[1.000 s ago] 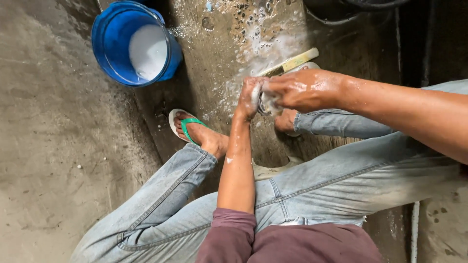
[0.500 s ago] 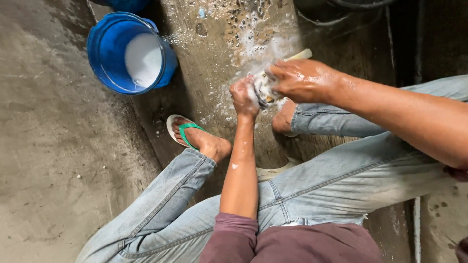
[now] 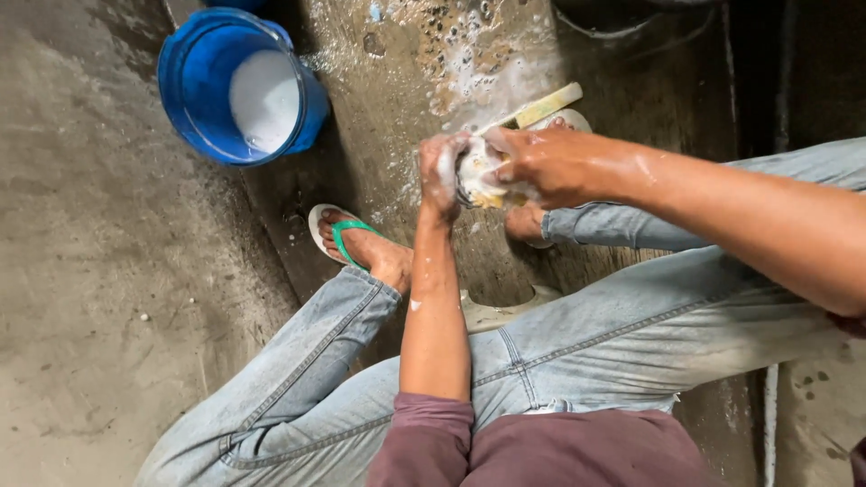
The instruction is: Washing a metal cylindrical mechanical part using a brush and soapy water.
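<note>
Both hands met over the wet concrete floor: the left hand and the right hand were clenched together around a small, soapy pale object, too lathered to identify. Suds covered it and the fingers, so scrubbing looked well underway, with rinsing undone. A round blue plastic bucket of milky water stood nearby.

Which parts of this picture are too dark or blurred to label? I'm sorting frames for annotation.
Head view: top right corner falls into deep shadow; the left hand and right hand are sharp, though foam hides the soapy item between them; the blue bucket is evenly lit, without glare.
</note>
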